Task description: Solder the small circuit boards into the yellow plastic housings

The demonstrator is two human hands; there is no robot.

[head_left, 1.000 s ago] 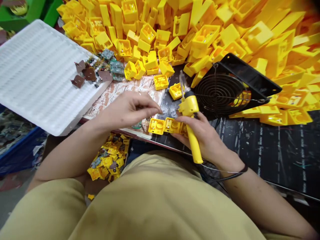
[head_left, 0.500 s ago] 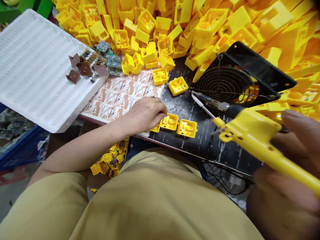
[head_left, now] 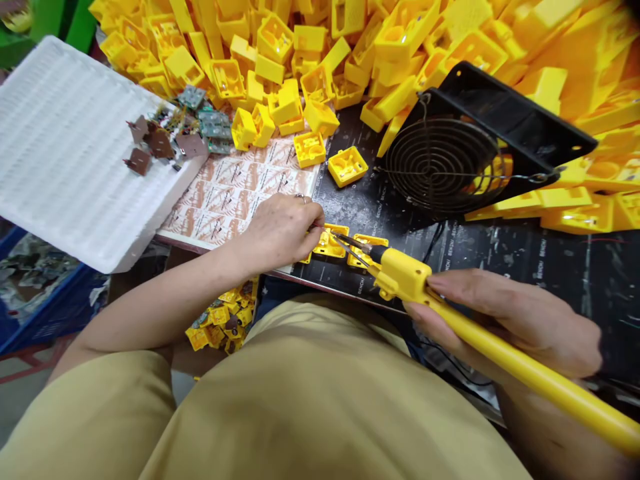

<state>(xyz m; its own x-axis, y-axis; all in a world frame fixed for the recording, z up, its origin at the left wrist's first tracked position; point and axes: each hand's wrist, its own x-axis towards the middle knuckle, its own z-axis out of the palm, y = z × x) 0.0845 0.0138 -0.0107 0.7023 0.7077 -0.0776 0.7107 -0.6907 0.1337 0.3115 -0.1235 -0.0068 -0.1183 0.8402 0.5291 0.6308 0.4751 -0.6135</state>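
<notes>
My right hand (head_left: 505,320) grips a yellow soldering iron (head_left: 415,279) like a pen. Its metal tip points left onto a small yellow plastic case (head_left: 331,241) at the near edge of the black mat (head_left: 500,260). A second open yellow case (head_left: 367,245) lies just right of it, under the iron's shaft. My left hand (head_left: 283,228) rests on the bench edge with its fingers pinched together at the first case, seemingly on a thin red wire. A ring shows on one finger.
A huge heap of yellow plastic housings (head_left: 350,47) fills the back. A black wire-guarded fan (head_left: 450,157) stands tilted at right. At left, a white foam tray (head_left: 65,147) carries circuit boards (head_left: 200,120) and brown parts (head_left: 150,143). More yellow parts (head_left: 220,320) lie below the bench.
My right hand has swung the soldering iron down and left, bringing its tip onto the case by my left fingers. The left hand has hardly moved since half a second ago.
</notes>
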